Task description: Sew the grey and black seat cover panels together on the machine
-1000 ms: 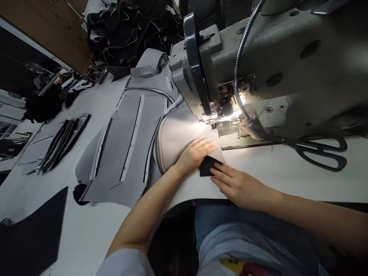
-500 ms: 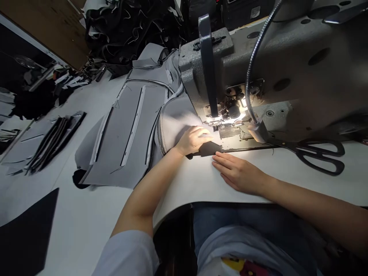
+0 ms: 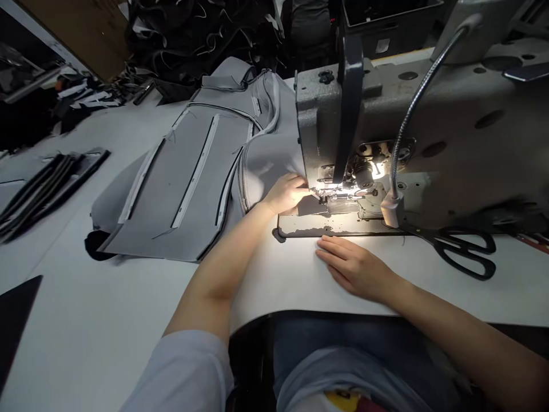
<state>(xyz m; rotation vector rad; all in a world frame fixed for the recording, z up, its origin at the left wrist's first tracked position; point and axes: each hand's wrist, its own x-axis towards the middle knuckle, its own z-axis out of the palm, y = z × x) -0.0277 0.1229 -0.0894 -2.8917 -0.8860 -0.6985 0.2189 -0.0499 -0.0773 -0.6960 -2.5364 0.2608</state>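
My left hand (image 3: 286,194) is closed at the edge of the grey fabric piece (image 3: 274,157), just left of the lit needle area of the sewing machine (image 3: 364,171). Its fingertips rest by the presser foot, and a dark flap of material lies under them. The fabric spreads away to the left over the white table (image 3: 274,274). My right hand (image 3: 354,266) lies flat on the table just in front of the machine's metal plate (image 3: 309,226), fingers stretched out and nothing in them.
Black scissors (image 3: 465,246) lie right of my right hand. A flexible lamp (image 3: 392,209) hangs over the machine bed. Stacked dark pieces (image 3: 47,189) lie at the left, with a dark sheet (image 3: 17,315) nearer. Black material (image 3: 197,46) is heaped behind.
The view has shifted, so the machine appears further right. The dark flap has moved away from my right hand towards the needle. My left hand has moved closer to the presser foot.
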